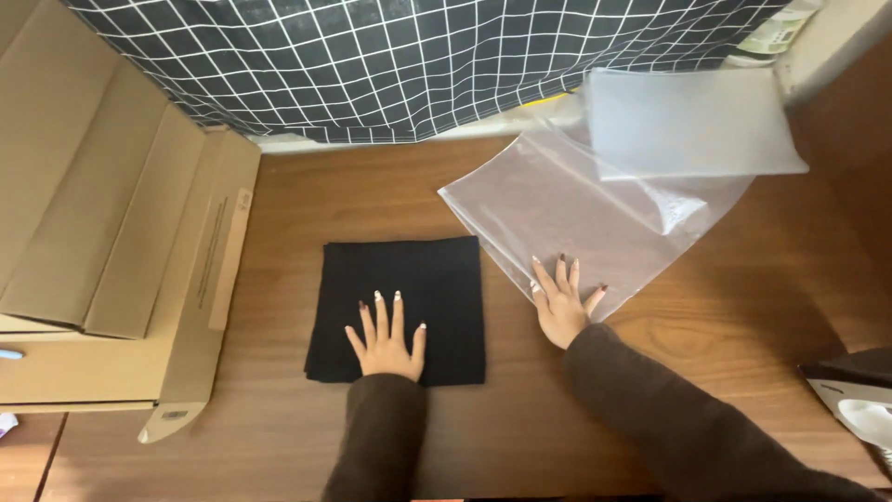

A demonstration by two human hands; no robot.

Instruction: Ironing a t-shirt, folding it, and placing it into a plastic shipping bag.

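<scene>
Wooden counter carries a folded black cloth. Left hand presses it flat, grip wide. Right hand, fingers spread, rests on a clear plastic bag.

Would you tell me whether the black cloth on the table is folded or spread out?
Folded: the black cloth lies as a neat square with stacked layers showing along its lower edge, under the left hand.

Wooden desk against a curtained back edge.
I note a dark white-gridded curtain behind it, flattened cardboard boxes stacked left, soft daylight on the wood grain.
</scene>
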